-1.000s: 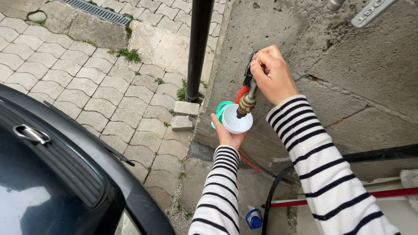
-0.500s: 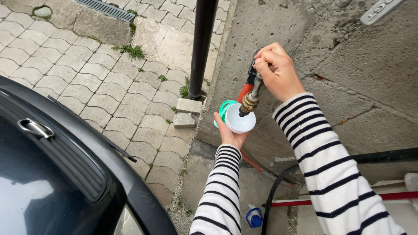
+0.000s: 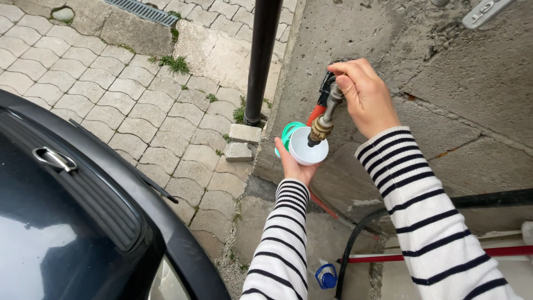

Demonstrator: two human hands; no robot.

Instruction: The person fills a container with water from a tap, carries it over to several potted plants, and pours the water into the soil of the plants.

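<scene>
At centre frame, a person in a black-and-white striped top works an outdoor tap [image 3: 327, 114] fixed to a rough concrete wall [image 3: 444, 72]. The right hand [image 3: 363, 94], just above centre, is clenched around the top of the tap, fingers wrapped over its handle. Below it, the left hand [image 3: 291, 164] grasps a small white cup [image 3: 307, 145] from underneath, the cup upright and open, its rim just under the tap's brass spout [image 3: 320, 129], which overlaps the cup's mouth in this view. A green ring [image 3: 287, 133] shows at the cup's left edge, against the fingers.

A black pole [image 3: 262, 61] runs down the upper middle of the frame, near the wall's corner edge, with two loose paving blocks [image 3: 241, 141] at its foot. A dark car [image 3: 72, 222] fills the lower left; between its curved edge and the wall lies a strip of open paving stones [image 3: 111, 94], where the left forearm reaches through. At the bottom right, a black hose [image 3: 355, 233] curves along the base of the wall, a red pipe [image 3: 388, 257] lies level beside it, and a small blue ring-shaped cap [image 3: 325, 276] lies on the ground.
</scene>
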